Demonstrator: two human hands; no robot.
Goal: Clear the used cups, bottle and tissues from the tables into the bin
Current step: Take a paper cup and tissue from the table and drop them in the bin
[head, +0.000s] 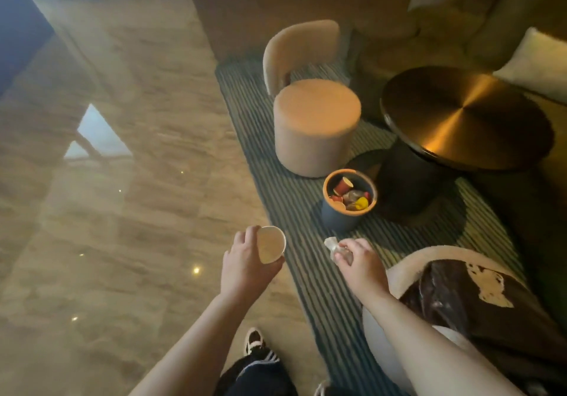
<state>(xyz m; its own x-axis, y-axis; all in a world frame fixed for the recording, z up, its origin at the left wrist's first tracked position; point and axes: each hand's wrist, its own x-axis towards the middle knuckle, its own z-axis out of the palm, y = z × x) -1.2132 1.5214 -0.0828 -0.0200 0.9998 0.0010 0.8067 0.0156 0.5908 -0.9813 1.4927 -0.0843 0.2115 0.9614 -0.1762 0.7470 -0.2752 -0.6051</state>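
Left hand [245, 260] gripping paper cup [270, 248] round the wall, mouth tipped toward camera; looks empty inside. Right hand [359, 257] pinching crumpled tissue [333, 246], possibly w/ clear wrapper mixed in, too blurred to tell. Both held above carpet edge, near side of bin [343, 220]. Bin on striped carpet betw. round stool [316, 125] and dark round counter [466, 116]; already holding red cups, something yellow, other rubbish.

Handling, judged: cup light, thin-walled, dents easily, so hold mid-wall w/ gentle squeeze, not by rim. Possible dregs, keep upright till over bin. Tissue soft, near weightless, prone to drift or snag on fingers; keep balled, let go low over opening. Bin fairly full, so bounce-out a risk; drop close, no tossing.
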